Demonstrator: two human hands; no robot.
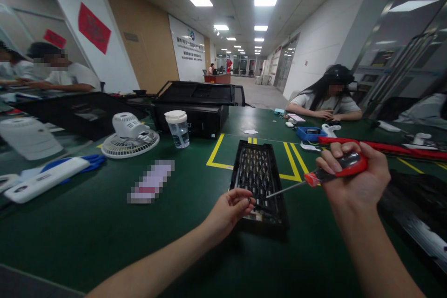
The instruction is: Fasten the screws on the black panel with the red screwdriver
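Right hand (370, 181) grips red-and-black screwdriver (349, 163), shaft pointing left over black rectangular tray (277, 177) on green table (87, 228). Tray's long axis runs away from operator; left hand (230, 209), nearer, pinches small dark part (249, 200) above near end.

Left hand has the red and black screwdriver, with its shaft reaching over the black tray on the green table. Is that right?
Not quite: the head view shows the red and black screwdriver in the right hand. Its shaft does reach over the black tray on the green table.
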